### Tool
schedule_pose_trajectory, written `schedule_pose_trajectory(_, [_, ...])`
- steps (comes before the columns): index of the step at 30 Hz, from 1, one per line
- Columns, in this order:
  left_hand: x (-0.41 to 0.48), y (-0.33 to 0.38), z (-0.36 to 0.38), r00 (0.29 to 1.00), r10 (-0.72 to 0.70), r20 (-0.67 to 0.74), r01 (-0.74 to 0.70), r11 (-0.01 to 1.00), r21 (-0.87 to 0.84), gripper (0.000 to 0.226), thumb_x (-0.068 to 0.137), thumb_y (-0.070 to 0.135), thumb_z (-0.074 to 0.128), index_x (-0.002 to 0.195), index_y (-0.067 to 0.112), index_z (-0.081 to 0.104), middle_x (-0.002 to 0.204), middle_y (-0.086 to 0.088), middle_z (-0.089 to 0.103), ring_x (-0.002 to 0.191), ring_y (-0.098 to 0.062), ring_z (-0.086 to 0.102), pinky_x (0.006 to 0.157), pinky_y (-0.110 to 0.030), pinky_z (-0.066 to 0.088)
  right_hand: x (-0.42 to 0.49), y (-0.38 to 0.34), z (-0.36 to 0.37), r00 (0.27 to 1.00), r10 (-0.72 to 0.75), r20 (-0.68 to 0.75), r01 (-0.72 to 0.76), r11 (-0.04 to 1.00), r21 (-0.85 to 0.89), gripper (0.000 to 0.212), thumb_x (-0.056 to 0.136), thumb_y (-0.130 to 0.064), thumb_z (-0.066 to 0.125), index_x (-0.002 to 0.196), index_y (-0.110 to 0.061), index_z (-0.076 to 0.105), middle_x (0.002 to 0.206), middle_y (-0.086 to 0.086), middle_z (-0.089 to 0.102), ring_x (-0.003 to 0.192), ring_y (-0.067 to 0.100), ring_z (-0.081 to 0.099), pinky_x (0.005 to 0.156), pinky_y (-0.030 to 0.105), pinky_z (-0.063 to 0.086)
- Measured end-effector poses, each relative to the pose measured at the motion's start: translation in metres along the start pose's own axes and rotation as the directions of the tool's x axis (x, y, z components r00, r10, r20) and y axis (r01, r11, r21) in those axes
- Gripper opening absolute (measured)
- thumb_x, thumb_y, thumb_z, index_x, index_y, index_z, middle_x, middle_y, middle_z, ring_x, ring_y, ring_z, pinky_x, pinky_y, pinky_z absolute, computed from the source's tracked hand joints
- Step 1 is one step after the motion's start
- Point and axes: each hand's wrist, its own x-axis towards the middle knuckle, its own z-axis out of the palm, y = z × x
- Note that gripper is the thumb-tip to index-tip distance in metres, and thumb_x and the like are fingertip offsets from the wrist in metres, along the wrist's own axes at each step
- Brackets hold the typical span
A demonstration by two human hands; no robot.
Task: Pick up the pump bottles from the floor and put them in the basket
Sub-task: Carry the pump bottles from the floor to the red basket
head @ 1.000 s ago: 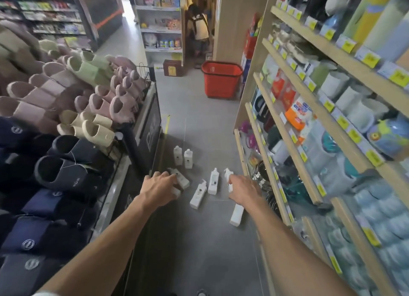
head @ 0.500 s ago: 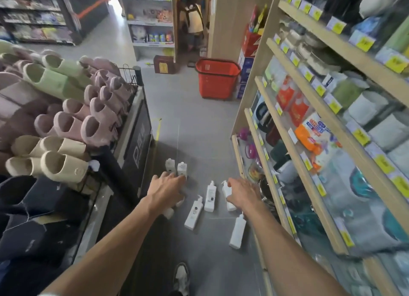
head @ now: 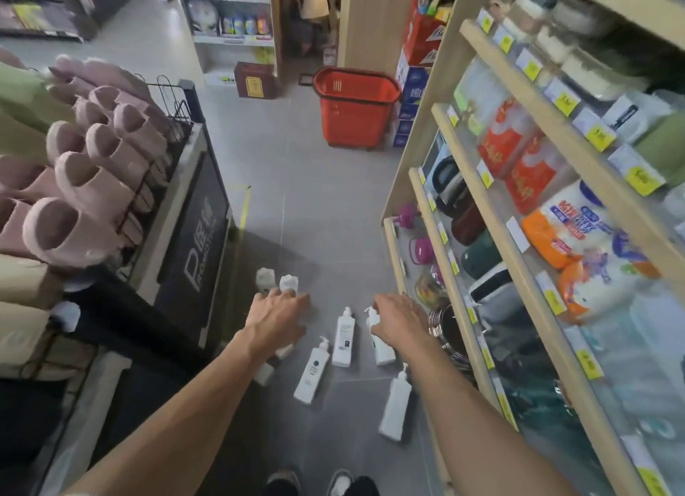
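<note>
Pump bottles [head: 343, 338], white, lie scattered on the grey tiled floor [head: 315, 217] of an aisle between a rack of pink slippers [head: 96, 184] and wooden shelves [head: 482, 206]. The left hand [head: 278, 317] hovers with fingers spread and holds nothing. The right hand [head: 398, 323] covers one bottle's top; whether it grips cannot be told. The red basket [head: 356, 106] stands well apart, beside the shelf end.

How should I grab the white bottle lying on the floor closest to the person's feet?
Take the bottle around the middle of its body, coming down from above. It lies flat on the floor, thin pump pointing away from you, so its long sides look free for fingers and thumb. The pump looks too thin to hold.
</note>
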Motion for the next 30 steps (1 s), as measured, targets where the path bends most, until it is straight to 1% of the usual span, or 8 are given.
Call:
schedule_pose_trajectory(3, [0.039, -0.003, 0.045, 1.0, 0.011, 0.007, -0.011, 1.0, -0.015, 0.046, 0.087, 0.041, 0.063, 0.13, 0.03, 0.051, 0.13, -0.002, 0.057, 0.12, -0.027, 0.051, 0.093, -0.043, 0.041, 0.046, 0.01, 0.038, 1.0, -0.008, 0.003, 0.008, 1.0, 0.002, 0.025, 0.09, -0.022, 0.064, 0.113, -0.021, 0.057, 0.12, 0.005, 0.063, 0.112, 0.028, 0.057, 0.083, 0.035, 0.039])
schedule_pose_trajectory(8, [0.104, -0.016, 0.137, 0.998, 0.032, 0.055, -0.03, 0.999, -0.032, 0.045, 0.087, 0.04, 0.063, 0.13, 0.031, 0.052, 0.139, -0.002, 0.054, 0.127, -0.026, 0.049, 0.098, -0.044, 0.045, 0.122, 0.031, 0.116, 0.999, -0.017, -0.029, 0.017, 1.0, -0.008, 0.035, 0.092, -0.027, 0.065, 0.126, -0.019, 0.058, 0.127, 0.005, 0.061, 0.117, 0.028, 0.056, 0.093, 0.036, 0.043])
schedule_pose_trajectory(11, [0.141, -0.023, 0.197, 0.994, 0.042, 0.097, -0.037, 0.998, -0.05, 0.044, 0.087, 0.042, 0.064, 0.129, 0.034, 0.052, 0.142, -0.001, 0.053, 0.13, -0.025, 0.047, 0.1, -0.045, 0.043, 0.167, 0.041, 0.167, 0.999, -0.023, -0.029, 0.022, 1.0, -0.02, 0.037, 0.091, -0.027, 0.065, 0.126, -0.02, 0.058, 0.128, 0.006, 0.059, 0.121, 0.028, 0.054, 0.096, 0.037, 0.042])
schedule_pose_trajectory(17, [0.219, -0.033, 0.341, 0.992, 0.074, 0.106, -0.072, 0.997, -0.026, 0.045, 0.09, 0.049, 0.064, 0.131, 0.033, 0.052, 0.137, 0.001, 0.055, 0.127, -0.024, 0.048, 0.104, -0.045, 0.039, 0.256, 0.06, 0.302, 1.0, -0.027, -0.008, 0.027, 0.999, -0.025, 0.039, 0.089, -0.021, 0.061, 0.127, -0.024, 0.057, 0.131, 0.003, 0.057, 0.125, 0.027, 0.051, 0.099, 0.036, 0.041])
schedule_pose_trajectory(20, [0.262, -0.042, 0.415, 0.99, 0.097, 0.104, -0.097, 0.995, -0.001, 0.046, 0.09, 0.049, 0.063, 0.132, 0.032, 0.051, 0.136, 0.0, 0.055, 0.127, -0.025, 0.048, 0.104, -0.044, 0.038, 0.305, 0.068, 0.378, 0.998, -0.061, -0.012, 0.06, 0.996, -0.072, 0.034, 0.091, -0.023, 0.061, 0.124, -0.024, 0.057, 0.129, 0.003, 0.057, 0.124, 0.027, 0.05, 0.098, 0.036, 0.039])
schedule_pose_trajectory(23, [0.299, -0.053, 0.482, 0.99, 0.082, 0.118, -0.084, 0.996, 0.011, 0.046, 0.09, 0.046, 0.063, 0.132, 0.031, 0.051, 0.135, -0.001, 0.056, 0.125, -0.026, 0.05, 0.104, -0.046, 0.039, 0.348, 0.075, 0.447, 0.996, -0.087, -0.007, 0.086, 0.989, -0.118, 0.036, 0.089, -0.017, 0.06, 0.125, -0.023, 0.058, 0.127, 0.004, 0.058, 0.122, 0.027, 0.052, 0.098, 0.037, 0.04])
schedule_pose_trajectory(26, [0.322, -0.056, 0.537, 0.988, 0.061, 0.143, -0.064, 0.998, 0.018, 0.045, 0.091, 0.045, 0.064, 0.131, 0.032, 0.051, 0.134, -0.001, 0.055, 0.123, -0.025, 0.051, 0.103, -0.044, 0.04, 0.381, 0.081, 0.501, 0.996, -0.09, 0.003, 0.09, 0.985, -0.144, 0.042, 0.088, -0.017, 0.062, 0.129, -0.022, 0.057, 0.129, 0.005, 0.058, 0.123, 0.028, 0.052, 0.1, 0.04, 0.041])
schedule_pose_trajectory(30, [0.337, -0.055, 0.593, 0.981, 0.055, 0.188, -0.06, 0.998, 0.023, 0.049, 0.09, 0.045, 0.065, 0.134, 0.032, 0.048, 0.133, -0.001, 0.055, 0.121, -0.026, 0.05, 0.101, -0.045, 0.041, 0.408, 0.085, 0.554, 0.995, -0.101, 0.025, 0.104, 0.983, -0.15, 0.041, 0.09, -0.021, 0.062, 0.13, -0.021, 0.055, 0.131, 0.007, 0.057, 0.121, 0.031, 0.053, 0.097, 0.04, 0.044])
